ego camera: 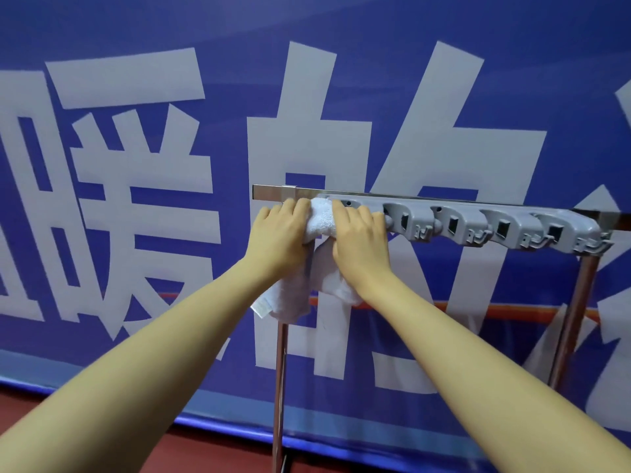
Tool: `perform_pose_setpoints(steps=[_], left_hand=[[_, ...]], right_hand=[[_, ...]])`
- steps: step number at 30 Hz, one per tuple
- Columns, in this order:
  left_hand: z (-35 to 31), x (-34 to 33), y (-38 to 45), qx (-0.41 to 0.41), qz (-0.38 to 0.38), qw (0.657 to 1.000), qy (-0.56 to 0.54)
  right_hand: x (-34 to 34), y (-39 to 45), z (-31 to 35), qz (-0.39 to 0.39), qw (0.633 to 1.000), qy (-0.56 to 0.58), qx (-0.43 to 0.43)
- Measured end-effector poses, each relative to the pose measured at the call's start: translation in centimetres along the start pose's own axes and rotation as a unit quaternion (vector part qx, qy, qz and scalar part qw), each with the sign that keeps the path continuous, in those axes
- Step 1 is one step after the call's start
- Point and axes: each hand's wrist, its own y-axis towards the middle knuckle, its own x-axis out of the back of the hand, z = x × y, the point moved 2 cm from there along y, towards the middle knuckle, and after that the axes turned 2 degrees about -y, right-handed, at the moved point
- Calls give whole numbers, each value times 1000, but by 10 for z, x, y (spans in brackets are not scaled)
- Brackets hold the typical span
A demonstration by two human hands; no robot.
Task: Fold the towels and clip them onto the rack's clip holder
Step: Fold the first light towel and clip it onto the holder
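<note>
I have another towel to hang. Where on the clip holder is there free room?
Crowded at the left end, where both hands, left and right, press the white towel. Free: the clip slots rightward along the grey clip holder, up to the rack's right post.

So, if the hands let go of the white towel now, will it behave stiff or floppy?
Probably floppy: the white towel bunches between the left hand and right hand, and its lower part hangs in loose folds. It seems light, sagging little. It may slip from the grey clip holder if not yet clamped.
</note>
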Motion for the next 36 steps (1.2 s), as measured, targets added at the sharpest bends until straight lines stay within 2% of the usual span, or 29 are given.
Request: perform_pose_setpoints(steps=[2,4,7,10,12,15,17,24,28,31,36], left_hand=[[3,-5,-13,33,46,998,-7],[4,-3,-19,34,34,999,-14],[4,6,-10,17,6,1000,-5],[5,15,5,-14,21,1000,10],[1,19,11,-30,48,998,11],[-7,18,9,-10,118,993,0],[-9,15,6,5,139,990,14],[-2,5,-6,42,118,992,19],[-3,5,-10,36,88,995,-4],[-9,6,-18,42,101,994,-25],[-20,10,-35,96,107,984,-105]], right_hand=[[2,-3,-2,-2,1000,-6,5],[1,-9,-3,11,1000,-4,12],[0,-19,-1,89,996,-3,12],[0,-28,-1,168,985,29,13],[0,-31,-1,192,979,62,-4],[1,-30,-1,197,975,99,-37],[2,-27,1,170,974,136,-59],[6,-7,1,113,970,216,-14],[6,-10,1,123,966,226,-12],[4,-21,5,132,965,225,-19],[8,-34,10,188,956,220,-56]])
